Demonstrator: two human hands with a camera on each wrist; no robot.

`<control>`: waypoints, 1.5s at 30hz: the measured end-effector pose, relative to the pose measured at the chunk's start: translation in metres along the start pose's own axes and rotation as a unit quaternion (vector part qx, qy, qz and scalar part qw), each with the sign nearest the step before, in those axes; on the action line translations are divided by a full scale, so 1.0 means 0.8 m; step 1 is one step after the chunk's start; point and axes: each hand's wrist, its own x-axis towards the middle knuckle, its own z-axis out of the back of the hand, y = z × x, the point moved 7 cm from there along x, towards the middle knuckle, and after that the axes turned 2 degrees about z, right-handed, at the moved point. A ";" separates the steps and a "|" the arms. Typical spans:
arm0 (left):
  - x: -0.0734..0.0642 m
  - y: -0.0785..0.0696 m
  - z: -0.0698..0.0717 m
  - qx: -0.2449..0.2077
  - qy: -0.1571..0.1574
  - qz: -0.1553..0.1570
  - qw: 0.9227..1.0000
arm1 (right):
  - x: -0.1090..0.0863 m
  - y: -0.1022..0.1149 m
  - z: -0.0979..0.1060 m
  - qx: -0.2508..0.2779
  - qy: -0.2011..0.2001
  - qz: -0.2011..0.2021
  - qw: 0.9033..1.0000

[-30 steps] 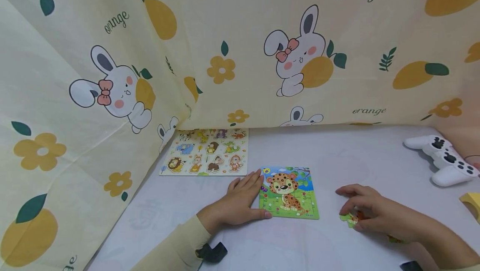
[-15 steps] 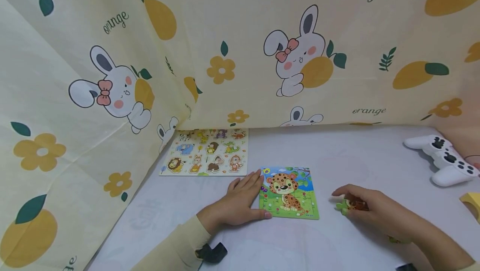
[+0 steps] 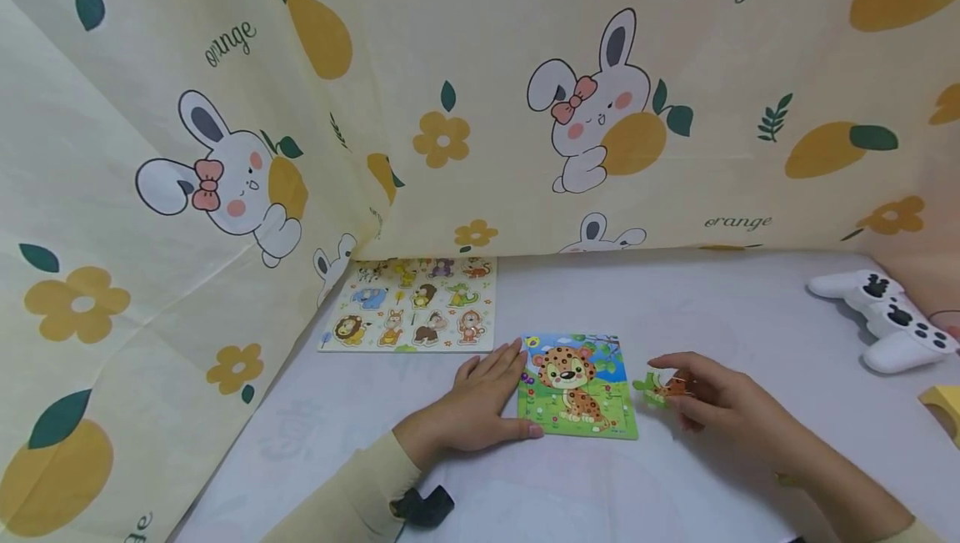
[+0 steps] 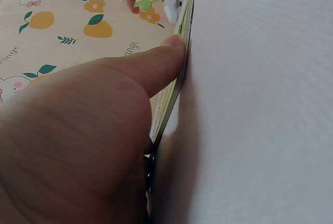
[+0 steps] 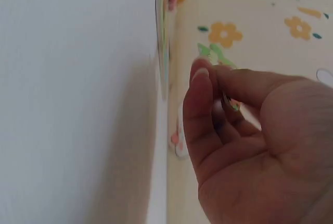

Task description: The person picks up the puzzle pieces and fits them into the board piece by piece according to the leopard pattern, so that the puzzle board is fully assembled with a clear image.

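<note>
A square jigsaw puzzle (image 3: pixel 573 384) with a cartoon leopard on green grass lies flat on the white table. My left hand (image 3: pixel 472 409) rests at its left side, fingers straight along that edge and thumb at the front edge; the left wrist view shows the thumb (image 4: pixel 161 60) against the board's side. Just right of the board, my right hand (image 3: pixel 720 401) pinches a puzzle piece (image 3: pixel 656 389), green with orange spotted parts, between thumb and fingers. In the right wrist view the fingers hide much of this piece (image 5: pixel 214 53).
Partly under my right forearm lies another small piece (image 3: pixel 787 480). An animal puzzle board (image 3: pixel 408 349) sits at the back left. To the right are a white game controller (image 3: pixel 885 318) and a yellow block (image 3: pixel 943 409). A printed curtain (image 3: pixel 480 67) hangs behind.
My right hand has moved left and slightly back with the puzzle piece, from near the table's right part to beside the jigsaw puzzle. The left hand has stayed in place.
</note>
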 end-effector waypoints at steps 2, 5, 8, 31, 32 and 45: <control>0.000 0.000 0.000 -0.001 0.000 0.001 1.000 | 0.003 0.002 -0.007 0.019 -0.006 0.010 1.000; 0.000 0.001 0.000 -0.002 0.001 0.002 1.000 | 0.007 0.004 -0.018 0.035 -0.014 0.019 0.999; 0.000 0.001 -0.001 -0.001 0.000 0.001 1.000 | 0.012 0.006 -0.031 0.042 -0.007 0.012 0.999; 0.001 0.001 -0.001 0.006 -0.001 -0.003 1.000 | 0.046 0.018 -0.085 0.133 -0.052 -0.093 0.985; 0.001 0.001 -0.002 0.006 -0.002 -0.003 1.000 | 0.047 0.018 -0.086 0.142 -0.053 -0.099 0.984; 0.001 0.000 -0.002 0.012 -0.004 -0.005 1.000 | 0.047 0.020 -0.095 0.053 -0.043 -0.116 0.991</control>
